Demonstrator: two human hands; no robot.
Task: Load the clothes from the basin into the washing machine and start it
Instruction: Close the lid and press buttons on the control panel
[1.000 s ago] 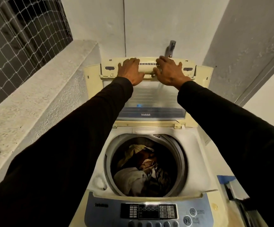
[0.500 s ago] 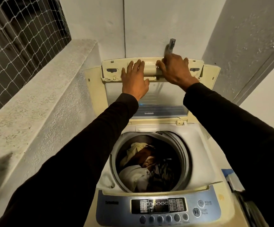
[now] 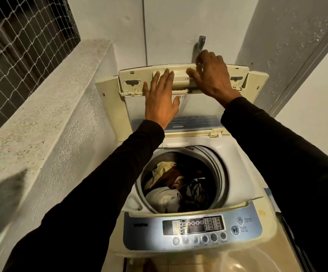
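Note:
The top-loading washing machine [image 3: 239,173] stands with its cream lid [image 3: 133,75] folded upright against the back wall. Mixed clothes [image 3: 169,185], cream, white and dark, lie in the drum. My right hand [image 3: 212,77] grips the lid's top edge near its handle, fingers curled over the top and thumb on the front. Below and to its left, my left hand [image 3: 161,99] lies flat against the lid's front with straight fingers pointing up. The control panel [image 3: 194,226] with its start/pause button [image 3: 235,230] faces me at the front. No basin is in view.
A rough concrete ledge [image 3: 51,95] runs along the left, with a netted window [image 3: 21,36] above it. A metal tap [image 3: 201,43] sticks out of the wall just behind the lid. A grey wall closes in on the right.
My left hand has let go of the lid's top edge, slid lower and straightened its fingers. My right hand has stayed on the top edge. The view has pulled back, showing more panel.

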